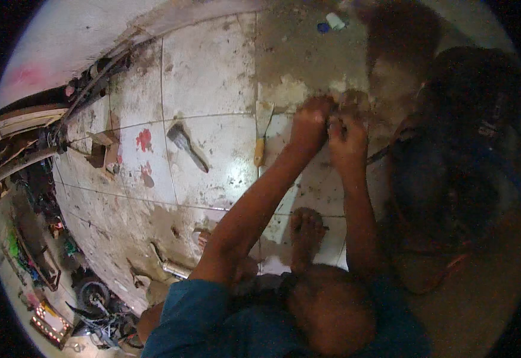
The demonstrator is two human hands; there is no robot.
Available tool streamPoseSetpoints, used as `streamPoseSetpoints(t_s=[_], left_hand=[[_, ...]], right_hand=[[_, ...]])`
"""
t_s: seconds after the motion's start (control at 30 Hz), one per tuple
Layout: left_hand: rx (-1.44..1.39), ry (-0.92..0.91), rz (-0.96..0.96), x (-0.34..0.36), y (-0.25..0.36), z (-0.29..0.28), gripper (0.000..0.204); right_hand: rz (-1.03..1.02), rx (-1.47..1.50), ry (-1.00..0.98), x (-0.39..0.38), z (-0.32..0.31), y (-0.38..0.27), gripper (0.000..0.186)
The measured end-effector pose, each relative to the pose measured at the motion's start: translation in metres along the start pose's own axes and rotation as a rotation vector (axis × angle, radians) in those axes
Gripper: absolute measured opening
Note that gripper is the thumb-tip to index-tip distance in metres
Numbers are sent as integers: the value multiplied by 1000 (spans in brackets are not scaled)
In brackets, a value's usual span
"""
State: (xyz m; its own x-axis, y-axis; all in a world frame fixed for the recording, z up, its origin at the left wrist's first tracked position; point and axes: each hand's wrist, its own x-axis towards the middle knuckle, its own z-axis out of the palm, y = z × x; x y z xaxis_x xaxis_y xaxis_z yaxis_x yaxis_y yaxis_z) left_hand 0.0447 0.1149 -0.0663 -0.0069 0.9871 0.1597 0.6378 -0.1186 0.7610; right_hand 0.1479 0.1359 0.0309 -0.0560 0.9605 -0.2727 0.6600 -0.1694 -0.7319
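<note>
In front of my feet, my left hand (pixel 313 122) is closed, its fingers curled away from view. Close beside it is my right hand (pixel 349 142), with bent fingers pinched around something small and dark that I cannot make out. Dim light hides whatever lies between the two hands. Just left of my left forearm, a scraper with a yellow handle (pixel 260 152) and a pale flat blade lies on the floor tiles. Further left rests a wide paintbrush (pixel 187 146) with its handle slanting toward me.
White floor tiles (pixel 213 131) are stained with dirt and red paint. A small white container (pixel 334 22) and a blue cap (pixel 323 27) lie far ahead. A large dark bulky object (pixel 457 149) fills the right. Wood scraps and a bicycle (pixel 102 310) are at left.
</note>
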Motion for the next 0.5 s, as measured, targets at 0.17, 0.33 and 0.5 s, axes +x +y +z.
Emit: streamPoseSetpoints(t_s=[0.17, 0.33, 0.5], left_hand=[[-15, 65, 16, 28, -8, 1, 28], [-29, 90, 112, 12, -6, -1, 32], [19, -5, -9, 46, -15, -11, 32]], right_hand=[[-80, -110, 186, 17, 23, 22, 24], [-66, -64, 101, 3, 16, 22, 31], [-12, -73, 124, 36, 24, -7, 28]])
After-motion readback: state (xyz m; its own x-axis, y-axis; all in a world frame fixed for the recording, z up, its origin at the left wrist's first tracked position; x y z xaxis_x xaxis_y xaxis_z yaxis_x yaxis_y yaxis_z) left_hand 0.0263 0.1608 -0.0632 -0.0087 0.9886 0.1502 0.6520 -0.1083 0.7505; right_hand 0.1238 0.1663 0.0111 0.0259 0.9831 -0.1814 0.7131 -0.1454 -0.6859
